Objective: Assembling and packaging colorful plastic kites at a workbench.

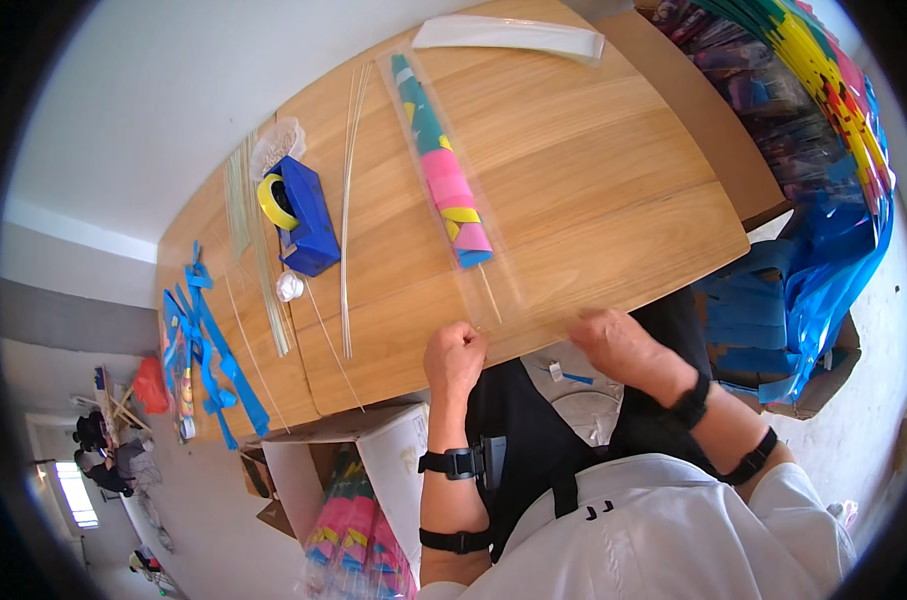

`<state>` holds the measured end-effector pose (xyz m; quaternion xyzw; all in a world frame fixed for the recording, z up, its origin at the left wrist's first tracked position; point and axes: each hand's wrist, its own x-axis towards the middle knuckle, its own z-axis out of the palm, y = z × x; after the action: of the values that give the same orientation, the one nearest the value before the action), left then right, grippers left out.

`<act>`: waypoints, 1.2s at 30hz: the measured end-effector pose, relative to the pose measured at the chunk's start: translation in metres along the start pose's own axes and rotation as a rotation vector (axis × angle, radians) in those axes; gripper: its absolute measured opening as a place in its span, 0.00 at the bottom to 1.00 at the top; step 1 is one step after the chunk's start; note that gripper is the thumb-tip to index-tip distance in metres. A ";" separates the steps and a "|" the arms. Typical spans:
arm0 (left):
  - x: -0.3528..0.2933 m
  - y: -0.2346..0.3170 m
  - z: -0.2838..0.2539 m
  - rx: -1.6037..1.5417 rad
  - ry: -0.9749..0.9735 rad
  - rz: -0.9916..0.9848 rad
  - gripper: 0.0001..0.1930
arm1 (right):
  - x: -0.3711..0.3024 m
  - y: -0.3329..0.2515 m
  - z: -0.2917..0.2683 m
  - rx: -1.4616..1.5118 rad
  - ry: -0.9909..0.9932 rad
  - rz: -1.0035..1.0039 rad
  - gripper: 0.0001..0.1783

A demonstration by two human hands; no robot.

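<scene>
A rolled multicoloured sheet point(445, 180), green, pink, yellow and blue, lies in a long clear plastic sleeve point(503, 265) on the wooden table. A thin pale stick point(489, 292) sticks out of its near end. My left hand point(455, 357) is closed at the sleeve's near left corner by the table edge; what its fingers pinch, if anything, is hidden. To the right of the sleeve, my right hand point(618, 345) hovers over the table's near edge, apart from the sleeve. Its fingers are curled together and slightly blurred, and I cannot make out anything in them.
A blue tape dispenser point(311, 220) stands left, among thin rods point(349, 220), a bowl point(278, 148) and blue ribbons point(208, 345). White sleeves point(508, 38) lie at the far edge. Below left, a carton point(398, 440) holds several rolled sheets; another box point(843, 350) stands right.
</scene>
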<state>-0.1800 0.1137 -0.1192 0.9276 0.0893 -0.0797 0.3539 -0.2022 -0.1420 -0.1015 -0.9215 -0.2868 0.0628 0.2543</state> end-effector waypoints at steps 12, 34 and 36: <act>-0.015 0.001 -0.013 0.253 0.359 0.591 0.17 | 0.021 -0.015 -0.035 -0.239 0.061 -0.015 0.17; -0.005 -0.018 -0.005 0.183 0.177 0.731 0.18 | 0.047 0.022 -0.007 0.031 0.153 -0.199 0.20; -0.004 -0.021 0.001 0.116 0.239 0.694 0.13 | 0.048 0.022 0.002 0.068 0.223 -0.171 0.17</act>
<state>-0.1883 0.1282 -0.1332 0.9240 -0.1944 0.1490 0.2936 -0.1526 -0.1299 -0.1127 -0.8858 -0.3319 -0.0524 0.3200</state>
